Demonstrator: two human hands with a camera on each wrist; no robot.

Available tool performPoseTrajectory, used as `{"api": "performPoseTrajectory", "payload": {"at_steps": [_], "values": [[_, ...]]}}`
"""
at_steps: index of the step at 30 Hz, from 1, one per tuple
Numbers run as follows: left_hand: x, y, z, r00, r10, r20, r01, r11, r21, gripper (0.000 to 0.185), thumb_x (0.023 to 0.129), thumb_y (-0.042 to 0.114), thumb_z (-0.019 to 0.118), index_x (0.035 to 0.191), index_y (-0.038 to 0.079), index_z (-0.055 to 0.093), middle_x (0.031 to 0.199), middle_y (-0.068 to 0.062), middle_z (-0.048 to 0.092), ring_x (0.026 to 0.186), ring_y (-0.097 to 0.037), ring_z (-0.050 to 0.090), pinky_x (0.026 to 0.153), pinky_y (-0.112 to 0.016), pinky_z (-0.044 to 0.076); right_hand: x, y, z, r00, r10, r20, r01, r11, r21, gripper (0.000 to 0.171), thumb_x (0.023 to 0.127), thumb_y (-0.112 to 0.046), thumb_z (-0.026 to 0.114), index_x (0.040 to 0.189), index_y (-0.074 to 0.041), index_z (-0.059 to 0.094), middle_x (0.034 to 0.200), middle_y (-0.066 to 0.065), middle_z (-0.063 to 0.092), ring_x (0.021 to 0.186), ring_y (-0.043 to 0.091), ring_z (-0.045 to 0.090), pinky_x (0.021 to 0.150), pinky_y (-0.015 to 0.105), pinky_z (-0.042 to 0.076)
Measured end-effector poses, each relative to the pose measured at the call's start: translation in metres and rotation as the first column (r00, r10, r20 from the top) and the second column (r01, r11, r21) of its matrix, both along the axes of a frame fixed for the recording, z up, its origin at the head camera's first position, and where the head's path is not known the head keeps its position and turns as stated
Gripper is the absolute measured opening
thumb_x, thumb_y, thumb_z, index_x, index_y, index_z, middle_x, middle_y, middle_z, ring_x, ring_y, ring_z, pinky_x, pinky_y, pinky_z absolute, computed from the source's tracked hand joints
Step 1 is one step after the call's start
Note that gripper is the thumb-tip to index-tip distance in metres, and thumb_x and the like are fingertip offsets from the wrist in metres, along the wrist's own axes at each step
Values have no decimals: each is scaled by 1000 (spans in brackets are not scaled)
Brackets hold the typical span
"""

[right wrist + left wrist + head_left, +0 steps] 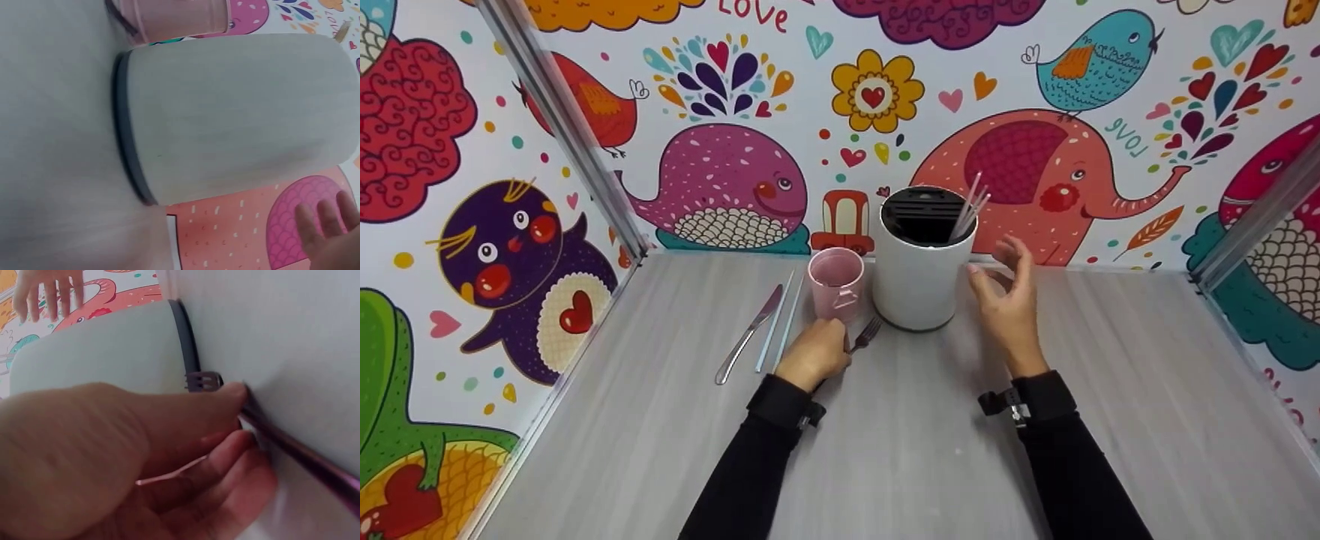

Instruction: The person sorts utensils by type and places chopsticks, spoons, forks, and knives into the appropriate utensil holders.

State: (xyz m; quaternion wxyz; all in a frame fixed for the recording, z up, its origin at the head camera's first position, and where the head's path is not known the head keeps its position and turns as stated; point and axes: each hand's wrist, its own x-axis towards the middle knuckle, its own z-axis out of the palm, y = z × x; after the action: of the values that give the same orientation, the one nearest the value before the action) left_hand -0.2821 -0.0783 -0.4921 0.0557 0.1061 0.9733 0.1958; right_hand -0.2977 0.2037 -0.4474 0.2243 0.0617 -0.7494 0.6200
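My left hand (815,354) lies on the grey table and pinches the handle of a metal fork (866,334), whose tines (202,381) point at the base of the white cutlery holder (919,281). The holder has a black slotted top and a few pale sticks (971,210) standing in it. My right hand (1009,289) hovers just right of the holder with fingers loosely spread and nothing in it. In the right wrist view the holder (230,112) fills the frame and my fingertips (329,216) show at the lower right.
A pink mug (836,281) stands left of the holder. A table knife (750,334) and a pair of pale chopsticks (781,319) lie left of the mug. Patterned walls (735,112) close the table on three sides.
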Motion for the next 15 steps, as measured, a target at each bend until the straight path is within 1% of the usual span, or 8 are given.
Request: {"api": "performPoseTrajectory", "payload": {"at_steps": [2, 4, 6, 9, 11, 13, 15], "values": [[1, 1, -1, 1000, -2, -11, 2, 1000, -8, 6, 75, 8, 76, 81, 9, 75, 87, -9, 75, 80, -26, 68, 75, -42, 56, -6, 0, -7, 998, 36, 44, -37, 999, 19, 78, 89, -28, 74, 152, -21, 29, 149, 9, 41, 140, 26, 39, 117, 51, 35], [1, 1, -1, 1000, -10, -22, 10, 1000, -14, 6, 75, 4, 72, 78, 9, 74, 85, -9, 74, 78, -26, 68, 74, -43, 56, -12, 1, -17, 994, 62, 86, -66, 997, 42, 88, 85, -34, 78, 154, -26, 23, 154, 6, 36, 145, 26, 34, 119, 52, 32], [1, 2, -1, 999, -17, -27, 16, 1000, -24, 9, 74, 2, 69, 73, 10, 72, 81, -8, 73, 73, -25, 66, 70, -42, 54, -19, 2, -26, 990, 85, 112, -92, 994, 63, 95, 83, -38, 80, 156, -29, 20, 157, 5, 33, 147, 27, 32, 120, 52, 30], [1, 2, -1, 999, -29, -14, 29, 999, -30, 13, 72, 0, 66, 66, 11, 68, 74, -5, 69, 66, -21, 58, 63, -39, 50, -24, 2, -36, 984, 107, 144, -122, 988, 98, 100, 81, -43, 80, 156, -35, 16, 160, 1, 29, 149, 24, 31, 120, 52, 29], [1, 2, -1, 999, -35, 4, 35, 999, -26, 13, 72, 0, 66, 64, 11, 68, 72, -4, 66, 65, -20, 52, 60, -37, 45, -26, 1, -41, 980, 119, 160, -138, 984, 113, 100, 81, -45, 80, 156, -38, 14, 162, -1, 27, 149, 24, 30, 120, 53, 29], [1, 2, -1, 999, -45, 17, 45, 999, -14, 12, 73, 1, 66, 68, 11, 71, 73, -4, 66, 66, -19, 51, 60, -35, 44, -26, -1, -43, 976, 134, 170, -156, 980, 122, 100, 81, -45, 80, 156, -39, 14, 163, -1, 25, 150, 25, 30, 120, 53, 30], [1, 3, 0, 998, -56, 17, 56, 998, -9, 12, 74, 2, 66, 74, 11, 74, 77, -4, 68, 68, -19, 53, 63, -35, 46, -27, -2, -46, 974, 144, 175, -168, 977, 132, 101, 81, -45, 80, 157, -38, 14, 164, -1, 24, 150, 27, 30, 119, 54, 31]]}}
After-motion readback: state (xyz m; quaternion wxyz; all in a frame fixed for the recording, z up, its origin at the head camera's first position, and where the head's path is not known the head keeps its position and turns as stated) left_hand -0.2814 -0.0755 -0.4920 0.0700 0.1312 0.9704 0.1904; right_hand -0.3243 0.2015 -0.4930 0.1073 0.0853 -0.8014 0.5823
